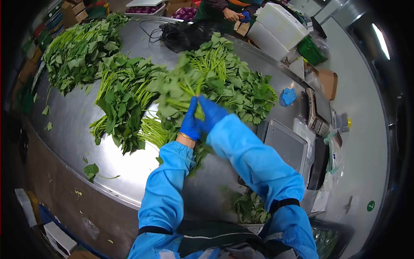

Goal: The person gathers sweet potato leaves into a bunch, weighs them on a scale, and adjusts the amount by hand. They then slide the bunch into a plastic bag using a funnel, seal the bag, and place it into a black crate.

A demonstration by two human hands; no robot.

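Observation:
My left hand (pixel 190 122) and my right hand (pixel 210 113), both in blue gloves, meet at the middle of the metal table (pixel 215 181). Between them is a bunch of leafy greens (pixel 179 82), its leaves blurred and spreading up and to the left. Both hands have their fingers closed round its stems. More greens lie about: a pile (pixel 125 99) to the left, a large pile (pixel 233 80) to the right and behind, and another (pixel 79 52) at the far left. Light green stems (pixel 153 131) show just left of my left hand.
A scale (pixel 317 114), a grey tray (pixel 284 140) and a crumpled blue glove (pixel 287 96) are on the right. Black cables (pixel 177 36) lie at the back. White foam boxes (pixel 278 30) stand beyond, near another person's hands (pixel 236 16). Loose leaves (pixel 91 171) lie near the left edge.

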